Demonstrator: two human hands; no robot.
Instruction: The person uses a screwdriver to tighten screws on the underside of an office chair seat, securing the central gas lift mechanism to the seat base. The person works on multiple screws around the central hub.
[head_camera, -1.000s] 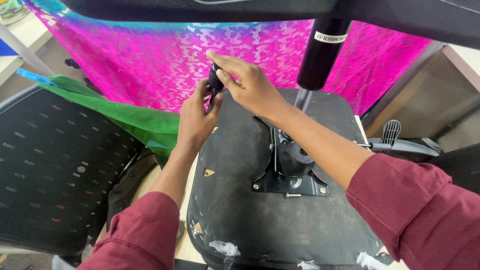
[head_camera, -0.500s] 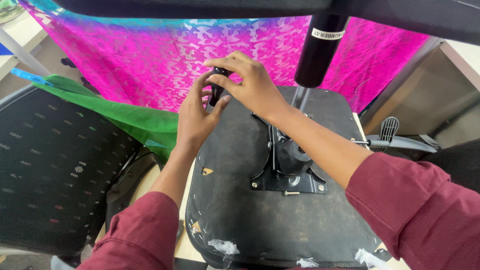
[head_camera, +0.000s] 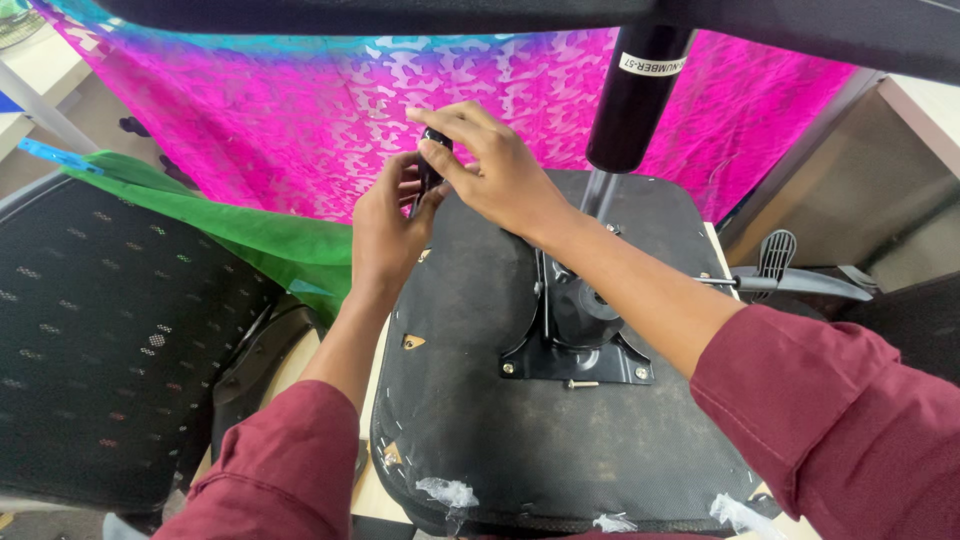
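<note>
Knob (head_camera: 432, 160) lifted slightly; two hands, left (head_camera: 385, 225) and right (head_camera: 500, 170), pinch it (one seat underneath).

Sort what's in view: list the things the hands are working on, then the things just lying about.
In hand:
- small black part, pinched between left hand and right hand
- upturned chair seat
- metal mounting plate
- gas-lift column

Lying about:
- pink cloth
- green cloth
- dotted black chair back
- lever handle
</note>
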